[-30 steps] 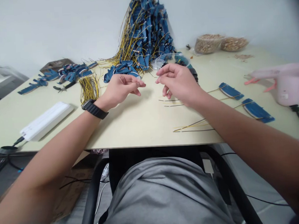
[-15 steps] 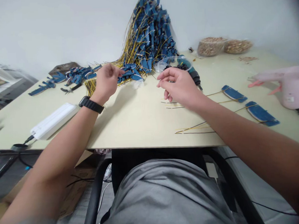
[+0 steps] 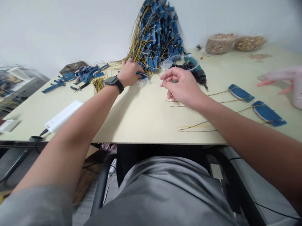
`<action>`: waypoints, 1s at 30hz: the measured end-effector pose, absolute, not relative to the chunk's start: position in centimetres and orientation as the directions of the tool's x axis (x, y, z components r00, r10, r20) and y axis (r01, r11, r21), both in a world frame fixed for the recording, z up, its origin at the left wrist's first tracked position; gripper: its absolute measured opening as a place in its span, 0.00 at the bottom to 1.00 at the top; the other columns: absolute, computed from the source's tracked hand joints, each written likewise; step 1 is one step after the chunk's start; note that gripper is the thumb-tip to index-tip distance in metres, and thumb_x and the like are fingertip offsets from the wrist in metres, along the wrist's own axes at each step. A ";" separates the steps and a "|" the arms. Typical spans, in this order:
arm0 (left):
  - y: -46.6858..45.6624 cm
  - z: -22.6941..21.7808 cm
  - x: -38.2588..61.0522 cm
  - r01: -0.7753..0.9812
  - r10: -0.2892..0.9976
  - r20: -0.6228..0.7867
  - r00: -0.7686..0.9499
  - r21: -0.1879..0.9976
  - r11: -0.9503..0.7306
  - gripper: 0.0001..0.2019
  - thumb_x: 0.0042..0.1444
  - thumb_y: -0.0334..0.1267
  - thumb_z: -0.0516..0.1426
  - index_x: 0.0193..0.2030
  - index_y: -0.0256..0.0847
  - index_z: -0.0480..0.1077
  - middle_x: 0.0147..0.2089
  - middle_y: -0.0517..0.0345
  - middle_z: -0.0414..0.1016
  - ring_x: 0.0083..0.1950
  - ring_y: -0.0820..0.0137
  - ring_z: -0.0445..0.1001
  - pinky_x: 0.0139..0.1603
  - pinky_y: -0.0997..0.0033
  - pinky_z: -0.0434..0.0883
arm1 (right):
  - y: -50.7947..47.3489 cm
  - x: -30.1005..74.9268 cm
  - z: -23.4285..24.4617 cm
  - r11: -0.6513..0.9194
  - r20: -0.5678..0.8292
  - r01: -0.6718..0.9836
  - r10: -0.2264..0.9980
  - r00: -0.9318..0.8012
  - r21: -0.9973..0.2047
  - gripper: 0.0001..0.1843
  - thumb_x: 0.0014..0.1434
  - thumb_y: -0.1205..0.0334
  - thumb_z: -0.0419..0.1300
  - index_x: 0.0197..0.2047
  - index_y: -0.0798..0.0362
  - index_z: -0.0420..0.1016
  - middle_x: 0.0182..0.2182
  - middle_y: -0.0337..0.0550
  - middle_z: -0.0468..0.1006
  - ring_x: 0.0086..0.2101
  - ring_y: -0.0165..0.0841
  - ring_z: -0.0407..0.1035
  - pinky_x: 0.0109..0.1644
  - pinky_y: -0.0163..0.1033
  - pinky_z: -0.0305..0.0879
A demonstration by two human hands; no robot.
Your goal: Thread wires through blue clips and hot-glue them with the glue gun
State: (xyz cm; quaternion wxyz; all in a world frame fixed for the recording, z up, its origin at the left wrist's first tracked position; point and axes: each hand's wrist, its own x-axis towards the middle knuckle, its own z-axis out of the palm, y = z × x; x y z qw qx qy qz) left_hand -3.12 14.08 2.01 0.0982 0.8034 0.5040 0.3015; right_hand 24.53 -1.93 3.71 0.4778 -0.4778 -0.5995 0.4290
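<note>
My left hand [image 3: 130,73], with a black watch on its wrist, reaches over blue pieces with wires [image 3: 144,75] at the foot of the big pile. Its fingers are spread and touch these pieces; some fingertips are hidden. My right hand [image 3: 179,83] hovers above the table's middle, its fingers loosely bent and apart, with nothing visible in them. Beyond it sits a green and black power drill [image 3: 199,75] beside a clear round plastic lid [image 3: 166,65]. To the right lie two blue curved pieces [image 3: 241,93] with yellow and black wires running left, partly under my right forearm.
A tall pile of blue wired pieces [image 3: 158,30] leans on the wall. Cutting pliers [image 3: 79,86] and more blue parts [image 3: 88,74] lie left. A white power strip [image 3: 65,114] sits near the left edge. Far right are a pink glue gun [image 3: 299,87] and two bags of small tan pieces [image 3: 221,44].
My left hand has moved forward and right, from raised with pinched fingers down onto the blue pieces. My right hand stays nearly in place. The view has shifted slightly left.
</note>
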 end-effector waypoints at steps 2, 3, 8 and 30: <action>14.8 2.2 -2.0 0.830 0.868 0.363 0.340 0.317 -0.458 0.09 0.62 0.34 0.70 0.32 0.49 0.80 0.51 0.42 0.94 0.78 0.34 0.75 0.93 0.19 0.61 | -1.8 24.6 3.6 0.179 0.167 0.173 0.982 -0.084 -0.968 0.14 0.71 0.79 0.72 0.46 0.48 0.82 0.48 0.42 0.87 0.26 0.26 0.71 0.25 0.38 0.66; 14.9 2.5 -1.7 0.857 0.865 0.367 0.342 0.256 -0.447 0.12 0.65 0.34 0.69 0.30 0.50 0.78 0.49 0.42 0.93 0.78 0.36 0.75 0.93 0.20 0.60 | -1.8 24.7 3.6 0.183 0.170 0.181 0.982 -0.086 -0.966 0.14 0.71 0.79 0.71 0.46 0.48 0.82 0.49 0.42 0.87 0.26 0.27 0.71 0.25 0.39 0.67; 13.5 5.5 -1.6 0.878 0.840 0.499 0.213 0.280 -0.389 0.11 0.66 0.31 0.71 0.34 0.50 0.81 0.49 0.49 0.92 0.68 0.45 0.79 0.84 0.36 0.68 | -1.4 24.8 3.4 0.227 0.209 0.253 0.973 -0.095 -0.940 0.12 0.72 0.76 0.70 0.48 0.47 0.82 0.51 0.44 0.88 0.26 0.31 0.76 0.24 0.42 0.69; 4.6 3.9 -2.0 0.581 0.865 0.140 0.483 0.688 -0.436 0.24 0.65 0.50 0.80 0.64 0.45 0.91 0.59 0.42 0.95 0.64 0.46 0.91 0.64 0.48 0.84 | -0.4 25.6 2.3 0.428 0.389 0.550 0.901 -0.193 -0.717 0.19 0.63 0.79 0.68 0.51 0.48 0.87 0.57 0.48 0.96 0.55 0.48 0.89 0.68 0.55 0.82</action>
